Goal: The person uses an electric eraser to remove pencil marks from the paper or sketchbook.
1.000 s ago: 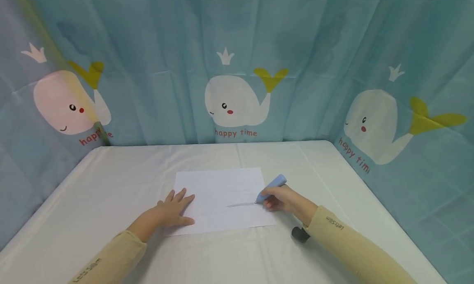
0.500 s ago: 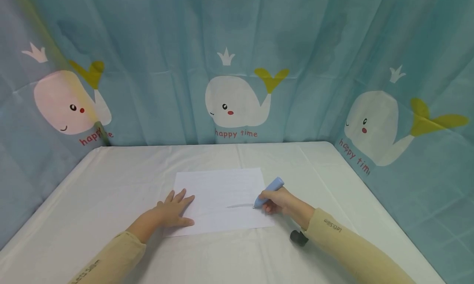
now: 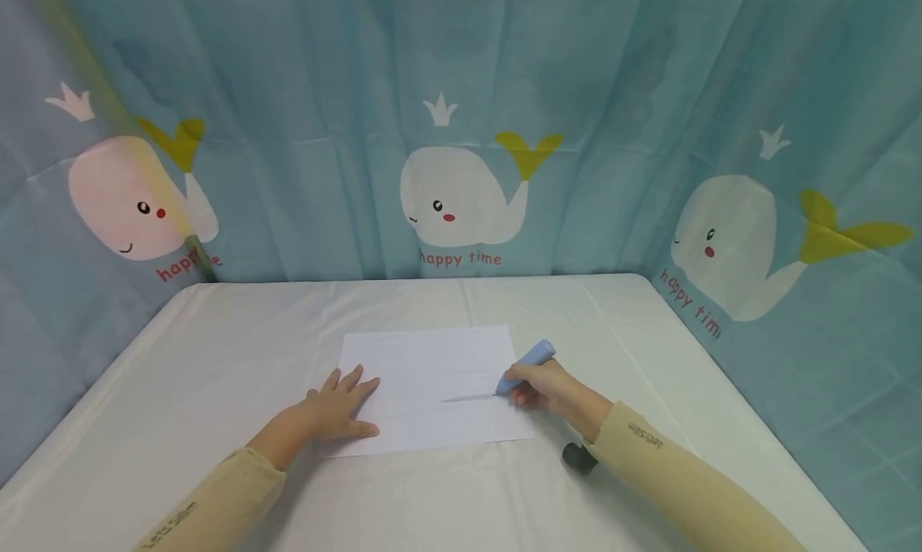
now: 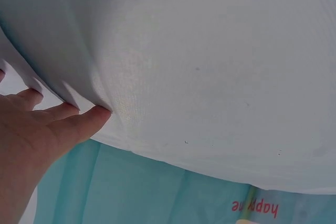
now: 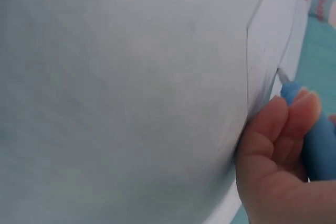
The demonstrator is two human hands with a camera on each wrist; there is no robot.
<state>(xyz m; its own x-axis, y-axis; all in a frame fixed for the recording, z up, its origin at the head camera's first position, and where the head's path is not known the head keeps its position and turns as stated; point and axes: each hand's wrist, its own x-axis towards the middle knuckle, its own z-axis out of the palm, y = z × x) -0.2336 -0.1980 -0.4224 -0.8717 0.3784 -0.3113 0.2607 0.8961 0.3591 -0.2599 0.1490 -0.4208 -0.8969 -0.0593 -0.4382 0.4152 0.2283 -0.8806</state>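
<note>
A white sheet of paper [image 3: 432,360] lies on the white table, with a thin grey line [image 3: 467,398] drawn across its right half. My left hand [image 3: 338,408] rests on the sheet's left edge, fingers spread; in the left wrist view its fingertips [image 4: 100,114] touch the paper's edge. At the sheet's right side my right hand [image 3: 542,384] grips a thick light-blue pen [image 3: 535,355], which leans up to the right. The pen's narrow tip is at the line's right end. In the right wrist view the fingers [image 5: 273,119] curl round the blue barrel [image 5: 320,145].
A white cloth [image 3: 432,504] covers the table. Blue curtains [image 3: 324,200] printed with whales stand behind it and along both sides. A small black object [image 3: 579,458] sticks out beneath the right sleeve [image 3: 684,480].
The right hand and pen dipped slightly towards me, then came back up, the tip again at the line's right end. The left hand has stayed in place.
</note>
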